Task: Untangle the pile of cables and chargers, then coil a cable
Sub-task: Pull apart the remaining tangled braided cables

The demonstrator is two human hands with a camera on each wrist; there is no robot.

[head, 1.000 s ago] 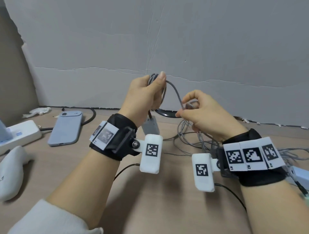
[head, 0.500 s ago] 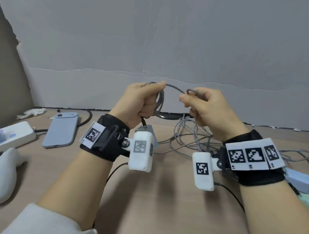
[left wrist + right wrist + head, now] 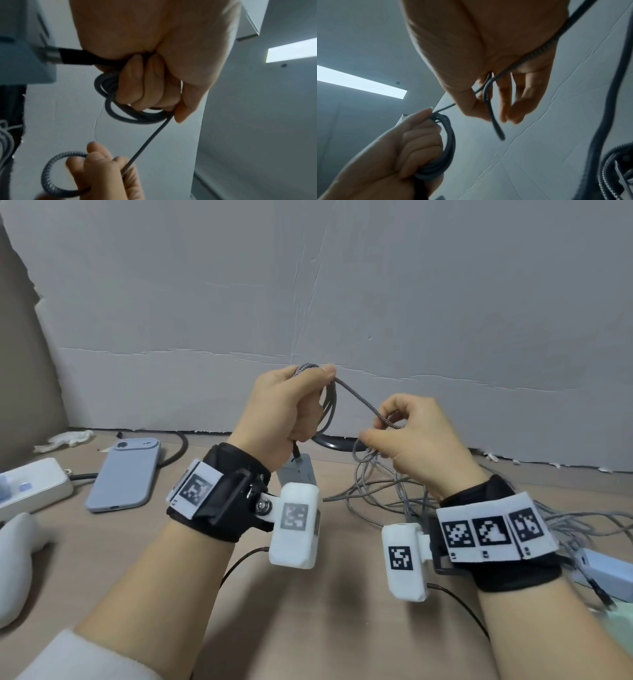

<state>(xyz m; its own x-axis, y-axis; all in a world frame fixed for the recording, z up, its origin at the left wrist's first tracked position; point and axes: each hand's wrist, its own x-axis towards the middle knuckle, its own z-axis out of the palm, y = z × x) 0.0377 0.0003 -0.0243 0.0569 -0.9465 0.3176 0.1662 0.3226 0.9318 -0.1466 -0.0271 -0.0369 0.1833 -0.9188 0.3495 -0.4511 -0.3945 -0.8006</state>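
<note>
Clenching several loops of the grey braided cable (image 3: 356,402) in its fist, the left hand (image 3: 284,412) stays raised while the right hand (image 3: 411,440) pinches the cable's next stretch between curled fingers.

We see a grey braided cable (image 3: 356,400) partly coiled in several loops, one strand running taut to a small loop (plug end in a grey charger (image 3: 297,472)). Remaining grey cables (image 3: 380,491) lie tangled on the table.

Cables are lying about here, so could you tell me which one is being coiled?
The dark grey braided cable, stretched between the left hand and right hand; the lighter grey cables lie tangled on the table.
</note>
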